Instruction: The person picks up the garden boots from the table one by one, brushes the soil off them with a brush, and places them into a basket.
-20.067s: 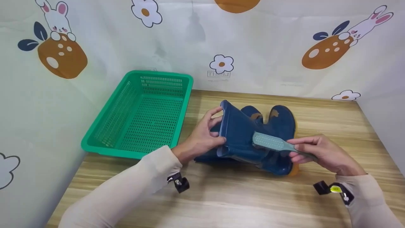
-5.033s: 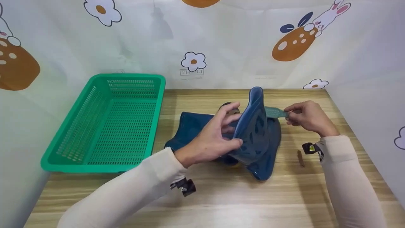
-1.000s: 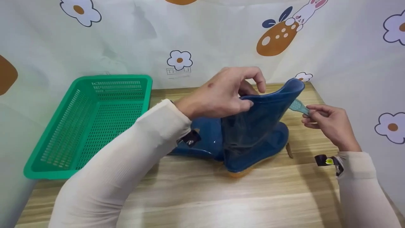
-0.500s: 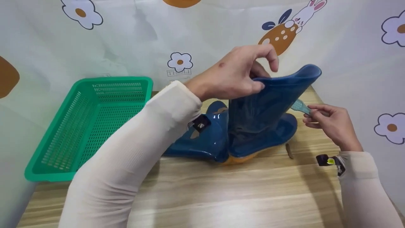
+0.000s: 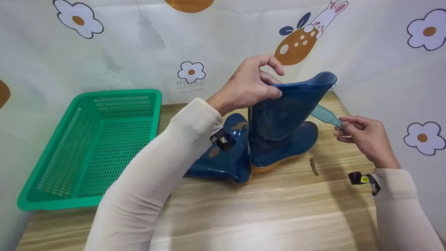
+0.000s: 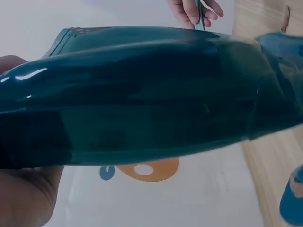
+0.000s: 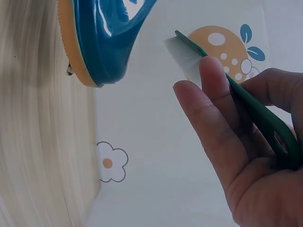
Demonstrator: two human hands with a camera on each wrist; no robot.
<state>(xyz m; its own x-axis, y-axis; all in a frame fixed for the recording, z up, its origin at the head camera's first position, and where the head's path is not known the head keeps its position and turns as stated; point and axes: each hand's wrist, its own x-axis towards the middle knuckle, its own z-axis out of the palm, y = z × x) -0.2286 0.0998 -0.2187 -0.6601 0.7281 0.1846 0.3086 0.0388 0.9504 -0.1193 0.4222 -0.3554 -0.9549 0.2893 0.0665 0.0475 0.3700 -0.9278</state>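
My left hand (image 5: pixel 249 85) pinches the top rim of a blue rubber boot (image 5: pixel 282 118) with an orange sole. The boot stands toe to the right, its shaft leaning right; in the left wrist view that shaft (image 6: pixel 142 94) spans the frame. My right hand (image 5: pixel 366 137) holds a green brush (image 5: pixel 327 115) by its handle. The brush head lies behind the shaft's right side, partly hidden; white bristles (image 7: pixel 183 56) show in the right wrist view. Beside the held boot lies a second blue boot (image 5: pixel 230 160) with brown patches, partly covered by my left forearm.
A green plastic basket (image 5: pixel 157 115) with slotted walls sits at the left of the wooden table (image 5: pixel 223 216). A small brown piece (image 5: pixel 314 166) lies right of the boots. A patterned sheet (image 5: pixel 223 42) hangs behind the table.
Over the last seconds the held boot went from tilted over to more upright. My left hand rose with its rim. The brush moved from the shaft's front to its far right side; a brown piece appeared.
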